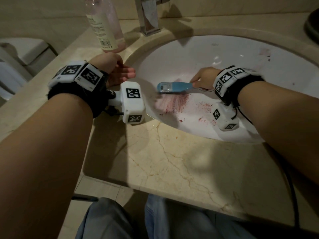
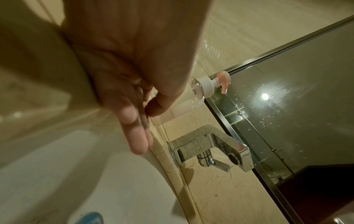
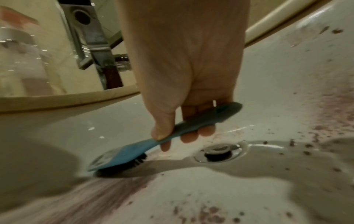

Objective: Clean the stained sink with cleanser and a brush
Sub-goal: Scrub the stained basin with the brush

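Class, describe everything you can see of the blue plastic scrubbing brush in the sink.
The blue plastic scrubbing brush has a flat, rounded head with dark bristles underneath and a slim handle that widens at its end. It looks like hard plastic, with a pale label or sheen on the head's back. The right hand grips the handle, thumb on top, fingers curled beneath. The brush is tilted, bristles down, pressed on the white sink at a smeared reddish stain, beside the metal drain.

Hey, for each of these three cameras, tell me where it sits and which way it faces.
Head: on the head, looking down at the sink; both forearms show.
Left wrist: along the left hand toward the faucet; open fingers show.
Right wrist: along the right hand into the basin; fingers grip the brush.
Shared: the brush appears in all three views.
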Tool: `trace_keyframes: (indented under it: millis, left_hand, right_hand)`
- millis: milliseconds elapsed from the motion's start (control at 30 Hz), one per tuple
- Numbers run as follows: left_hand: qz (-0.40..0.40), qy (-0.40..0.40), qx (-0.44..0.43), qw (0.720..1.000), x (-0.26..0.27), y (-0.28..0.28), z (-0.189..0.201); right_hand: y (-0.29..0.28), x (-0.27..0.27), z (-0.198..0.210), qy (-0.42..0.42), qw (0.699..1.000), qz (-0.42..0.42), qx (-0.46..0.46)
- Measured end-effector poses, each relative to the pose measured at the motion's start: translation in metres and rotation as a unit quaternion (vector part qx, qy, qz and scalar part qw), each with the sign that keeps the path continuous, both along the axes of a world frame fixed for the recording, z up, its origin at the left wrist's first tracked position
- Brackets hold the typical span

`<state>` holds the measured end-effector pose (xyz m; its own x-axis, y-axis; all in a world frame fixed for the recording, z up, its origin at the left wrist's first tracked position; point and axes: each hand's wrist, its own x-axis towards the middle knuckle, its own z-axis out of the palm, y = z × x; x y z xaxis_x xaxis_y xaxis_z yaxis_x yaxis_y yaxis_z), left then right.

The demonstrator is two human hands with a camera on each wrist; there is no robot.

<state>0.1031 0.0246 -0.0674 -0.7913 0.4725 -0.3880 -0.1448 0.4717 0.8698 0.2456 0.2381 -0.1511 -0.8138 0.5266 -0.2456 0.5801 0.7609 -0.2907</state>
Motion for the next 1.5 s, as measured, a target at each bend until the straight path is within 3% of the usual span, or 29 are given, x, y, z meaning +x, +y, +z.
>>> trace_keyframes:
  millis: [100,167,300,400,533,633,700,867,1000,1100,1333,1433,1500]
  left_hand:
    - [0.000,0.001,-0.004,1.000,0.000,0.000,0.001]
    - [-0.001,0.001,-0.005,1.000,0.000,0.000,0.001]
    - [-0.001,-0.003,0.000,1.000,0.001,-0.001,0.001]
    - [-0.004,-0.006,-0.001,1.000,0.001,0.000,0.001]
    - [-0.006,-0.010,-0.001,1.000,0.000,0.000,0.001]
    - [-0.004,-0.010,-0.001,1.000,-0.001,0.000,0.000]
    - [-0.002,-0.010,0.000,1.000,-0.001,0.000,0.000]
    - [0.001,-0.011,0.000,1.000,0.000,0.000,0.000]
    - [0.001,-0.013,-0.004,1.000,0.000,0.001,0.000]
    - [0.000,-0.011,-0.006,1.000,0.000,0.001,0.000]
    - [-0.004,-0.008,-0.010,1.000,-0.001,0.001,0.000]
    - [-0.007,-0.006,-0.015,1.000,-0.001,0.002,-0.001]
    - [-0.007,-0.002,-0.019,1.000,-0.001,0.002,0.000]
  right_hand:
    - [-0.011,-0.012,0.002,0.013,0.995,0.087,-0.056]
    - [-0.014,-0.014,0.002,-0.021,0.992,0.104,-0.063]
    - [-0.015,-0.011,0.003,-0.010,0.999,0.031,0.028]
    - [-0.007,-0.010,0.009,-0.052,0.993,-0.046,0.093]
    - [0.002,-0.003,-0.001,-0.055,0.989,-0.085,0.112]
    - [0.003,0.004,-0.011,-0.024,0.996,-0.070,0.045]
    - [-0.003,0.010,-0.006,-0.076,0.996,-0.033,-0.021]
    - [-0.010,0.011,0.024,-0.198,0.976,0.069,-0.056]
    - [0.009,0.021,0.024,-0.241,0.965,0.016,-0.106]
    - [0.019,0.036,0.016,-0.234,0.960,-0.053,-0.145]
    - [0.022,0.047,0.015,-0.080,0.992,-0.097,0.010]
    - [0.020,0.050,0.012,-0.100,0.993,-0.027,-0.055]
    - [0.012,0.052,0.013,-0.171,0.973,0.018,-0.154]
